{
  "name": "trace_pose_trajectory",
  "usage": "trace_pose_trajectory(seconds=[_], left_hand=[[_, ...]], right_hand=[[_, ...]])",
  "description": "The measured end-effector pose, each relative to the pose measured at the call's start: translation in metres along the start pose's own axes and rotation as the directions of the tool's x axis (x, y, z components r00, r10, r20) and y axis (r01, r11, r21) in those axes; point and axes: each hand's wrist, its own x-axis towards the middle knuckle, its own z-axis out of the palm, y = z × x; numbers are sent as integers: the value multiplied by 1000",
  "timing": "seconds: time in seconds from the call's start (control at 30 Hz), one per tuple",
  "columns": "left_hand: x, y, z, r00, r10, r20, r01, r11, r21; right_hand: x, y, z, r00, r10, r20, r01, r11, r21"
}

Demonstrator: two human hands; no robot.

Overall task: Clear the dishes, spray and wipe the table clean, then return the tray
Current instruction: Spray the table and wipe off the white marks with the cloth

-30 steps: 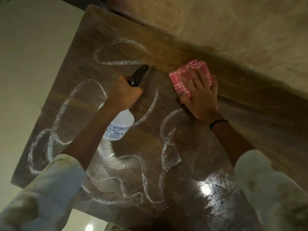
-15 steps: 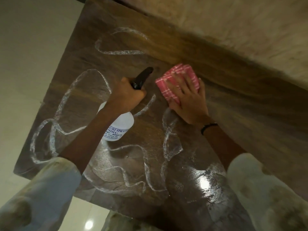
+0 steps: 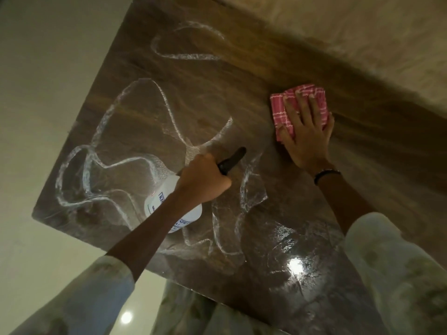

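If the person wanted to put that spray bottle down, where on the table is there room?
Nearly anywhere: the table holds only wet streaks. The widest bare stretch runs from the left hand gripping the spray bottle out to the far left edge. Tightest is the strip between that hand and the right hand pressing the pink cloth.

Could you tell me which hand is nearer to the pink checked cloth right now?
The right hand: it rests flat on the pink checked cloth by the table's far edge. The left hand grips the spray bottle apart from it, nearer the person.
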Motion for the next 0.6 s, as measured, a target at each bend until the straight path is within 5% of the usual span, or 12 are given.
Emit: trace_pose_trajectory(seconds=[0.3, 0.6], left_hand=[[-12, -13, 8, 998, -40, -39, 38, 998, -59], [-38, -20, 12, 996, 27, -89, -48, 969, -244]], right_hand=[[8, -39, 6, 999, 37, 1, -37, 998, 43], [-71, -89, 32, 910, -414, -26, 415, 910, 18]])
